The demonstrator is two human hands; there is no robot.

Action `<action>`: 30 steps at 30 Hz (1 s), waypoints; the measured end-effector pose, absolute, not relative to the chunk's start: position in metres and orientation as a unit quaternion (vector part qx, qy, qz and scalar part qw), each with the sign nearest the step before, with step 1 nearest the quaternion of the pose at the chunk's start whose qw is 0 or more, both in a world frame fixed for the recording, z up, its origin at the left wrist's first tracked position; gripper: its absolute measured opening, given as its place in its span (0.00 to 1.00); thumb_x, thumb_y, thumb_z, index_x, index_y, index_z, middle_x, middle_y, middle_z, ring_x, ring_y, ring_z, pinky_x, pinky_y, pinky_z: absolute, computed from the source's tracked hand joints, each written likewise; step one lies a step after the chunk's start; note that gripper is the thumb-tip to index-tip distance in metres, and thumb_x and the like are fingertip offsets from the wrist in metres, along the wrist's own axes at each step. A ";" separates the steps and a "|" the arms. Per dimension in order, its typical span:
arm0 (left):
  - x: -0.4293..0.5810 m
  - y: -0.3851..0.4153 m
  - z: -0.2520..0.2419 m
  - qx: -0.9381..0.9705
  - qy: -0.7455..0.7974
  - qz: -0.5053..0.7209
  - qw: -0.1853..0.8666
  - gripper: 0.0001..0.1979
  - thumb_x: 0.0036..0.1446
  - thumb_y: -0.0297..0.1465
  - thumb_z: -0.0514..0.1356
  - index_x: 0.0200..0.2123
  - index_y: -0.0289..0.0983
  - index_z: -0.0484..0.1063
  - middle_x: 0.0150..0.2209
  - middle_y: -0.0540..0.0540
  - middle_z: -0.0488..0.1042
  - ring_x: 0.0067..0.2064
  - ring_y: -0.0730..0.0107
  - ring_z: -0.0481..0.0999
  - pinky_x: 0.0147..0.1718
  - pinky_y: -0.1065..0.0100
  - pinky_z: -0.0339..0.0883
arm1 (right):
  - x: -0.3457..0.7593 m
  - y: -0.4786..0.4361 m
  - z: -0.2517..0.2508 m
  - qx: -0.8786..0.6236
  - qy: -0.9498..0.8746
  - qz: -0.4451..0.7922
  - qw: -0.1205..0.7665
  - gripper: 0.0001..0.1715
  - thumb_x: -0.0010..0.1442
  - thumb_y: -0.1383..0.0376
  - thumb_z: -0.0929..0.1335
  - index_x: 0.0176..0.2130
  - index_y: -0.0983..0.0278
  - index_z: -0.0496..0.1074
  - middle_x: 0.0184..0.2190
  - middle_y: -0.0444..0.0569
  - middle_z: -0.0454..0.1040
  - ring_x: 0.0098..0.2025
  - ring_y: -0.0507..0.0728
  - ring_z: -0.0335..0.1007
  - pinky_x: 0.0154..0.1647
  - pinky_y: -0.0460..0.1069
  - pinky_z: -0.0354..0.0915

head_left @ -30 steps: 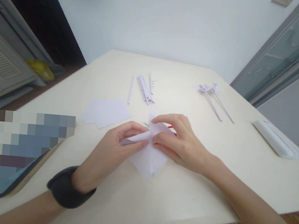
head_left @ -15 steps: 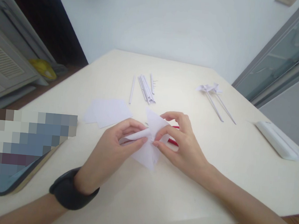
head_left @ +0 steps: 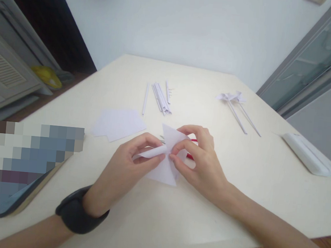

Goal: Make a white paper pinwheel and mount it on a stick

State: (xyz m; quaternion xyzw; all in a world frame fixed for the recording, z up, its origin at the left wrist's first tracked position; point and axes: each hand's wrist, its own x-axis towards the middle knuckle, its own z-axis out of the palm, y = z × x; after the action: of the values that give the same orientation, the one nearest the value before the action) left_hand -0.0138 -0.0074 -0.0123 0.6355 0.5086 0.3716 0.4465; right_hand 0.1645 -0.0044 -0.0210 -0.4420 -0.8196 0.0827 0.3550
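Note:
Between my two hands is a white paper pinwheel (head_left: 164, 170), its corners folded in toward the middle. My left hand (head_left: 135, 156) is closed on a curled flap at its left, thumb near the centre. My right hand (head_left: 198, 152) pinches the paper at the centre from the right; whether a small pin sits between its fingertips I cannot make out. Partly hidden behind the paper and my right fingers lies a pair of scissors with red handles (head_left: 191, 156), its blade tips showing at the left.
White paper sheets (head_left: 117, 123) lie left of my hands. Several rolled paper sticks (head_left: 160, 98) and small pins (head_left: 170, 93) are farther back. Two finished pinwheels on sticks (head_left: 236, 111) lie back right, a white packet (head_left: 307, 154) at the right. A blurred-out device (head_left: 25, 200) stands at the left edge.
The pinwheel has turned slightly, its lower corner shifting to the right. Both hands keep their grip in nearly the same place, and more of the scissor tips shows.

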 end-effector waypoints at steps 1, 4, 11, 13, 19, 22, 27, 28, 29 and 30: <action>-0.014 -0.007 -0.012 0.635 0.510 0.372 0.445 0.05 0.54 0.33 0.59 0.32 0.40 0.66 0.39 0.48 0.71 0.44 0.64 0.71 0.36 0.72 0.68 | 0.164 -0.004 -0.021 -0.441 -0.821 0.079 0.355 0.03 0.58 0.67 0.65 0.32 0.61 0.69 0.50 0.50 0.63 0.52 0.59 0.57 0.47 0.57 0.59; -0.013 -0.007 -0.012 0.632 0.513 0.370 0.447 0.04 0.54 0.33 0.58 0.33 0.40 0.66 0.38 0.49 0.72 0.41 0.65 0.72 0.35 0.71 0.68 | 0.163 -0.005 -0.022 -0.438 -0.822 0.076 0.355 0.03 0.58 0.67 0.65 0.32 0.61 0.69 0.50 0.50 0.63 0.51 0.59 0.58 0.46 0.56 0.59; -0.013 -0.006 -0.012 0.628 0.511 0.377 0.451 0.05 0.54 0.33 0.59 0.34 0.39 0.67 0.38 0.49 0.74 0.40 0.66 0.73 0.34 0.72 0.66 | 0.164 -0.006 -0.020 -0.447 -0.820 0.084 0.347 0.03 0.58 0.66 0.65 0.34 0.61 0.69 0.51 0.51 0.62 0.52 0.61 0.57 0.45 0.58 0.59; -0.014 -0.006 -0.012 0.626 0.512 0.375 0.453 0.05 0.55 0.33 0.59 0.34 0.40 0.66 0.38 0.49 0.74 0.39 0.66 0.73 0.34 0.72 0.66 | 0.164 -0.007 -0.020 -0.455 -0.816 0.097 0.343 0.03 0.58 0.66 0.65 0.34 0.60 0.69 0.52 0.51 0.60 0.52 0.61 0.57 0.43 0.57 0.61; -0.014 -0.007 -0.013 0.619 0.514 0.382 0.455 0.06 0.54 0.34 0.59 0.35 0.40 0.66 0.37 0.50 0.73 0.39 0.68 0.73 0.34 0.73 0.66 | 0.164 -0.007 -0.019 -0.455 -0.784 0.164 0.389 0.12 0.55 0.67 0.67 0.41 0.60 0.64 0.53 0.53 0.59 0.52 0.62 0.58 0.42 0.56 0.63; -0.014 -0.007 -0.013 0.619 0.514 0.384 0.453 0.05 0.54 0.33 0.59 0.34 0.40 0.66 0.37 0.50 0.74 0.40 0.66 0.73 0.35 0.71 0.67 | 0.166 -0.003 -0.016 -0.467 -0.738 0.262 0.411 0.22 0.53 0.65 0.69 0.46 0.59 0.60 0.50 0.52 0.63 0.50 0.60 0.62 0.41 0.54 0.65; -0.013 -0.007 -0.013 0.630 0.506 0.371 0.458 0.04 0.54 0.32 0.59 0.34 0.40 0.66 0.37 0.49 0.74 0.39 0.66 0.74 0.35 0.71 0.67 | 0.171 0.001 -0.011 -0.442 -0.689 0.436 0.375 0.25 0.53 0.67 0.69 0.48 0.57 0.57 0.39 0.45 0.69 0.39 0.54 0.68 0.29 0.46 0.64; -0.013 -0.007 -0.013 0.631 0.508 0.367 0.457 0.04 0.54 0.32 0.59 0.34 0.40 0.66 0.37 0.50 0.74 0.40 0.67 0.74 0.36 0.71 0.67 | 0.172 0.002 -0.011 -0.432 -0.685 0.461 0.363 0.24 0.53 0.68 0.68 0.48 0.56 0.57 0.37 0.44 0.70 0.36 0.53 0.69 0.27 0.45 0.63; -0.013 -0.007 -0.013 0.633 0.509 0.365 0.455 0.05 0.54 0.31 0.60 0.34 0.40 0.66 0.37 0.50 0.74 0.40 0.67 0.73 0.36 0.72 0.67 | 0.172 0.002 -0.011 -0.427 -0.681 0.479 0.352 0.23 0.54 0.68 0.67 0.47 0.56 0.57 0.37 0.43 0.70 0.33 0.52 0.69 0.26 0.45 0.63; -0.013 -0.008 -0.014 0.633 0.512 0.365 0.452 0.05 0.53 0.31 0.60 0.34 0.40 0.66 0.37 0.50 0.74 0.40 0.68 0.73 0.36 0.73 0.67 | 0.172 0.002 -0.012 -0.428 -0.679 0.489 0.342 0.23 0.53 0.68 0.67 0.47 0.56 0.57 0.37 0.42 0.70 0.31 0.51 0.69 0.26 0.45 0.62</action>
State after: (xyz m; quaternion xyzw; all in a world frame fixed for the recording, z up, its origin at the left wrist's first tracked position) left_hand -0.0129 -0.0076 -0.0136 0.6330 0.5116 0.3645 0.4524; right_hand 0.1724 0.0023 -0.0115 -0.4276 -0.6790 0.4891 0.3418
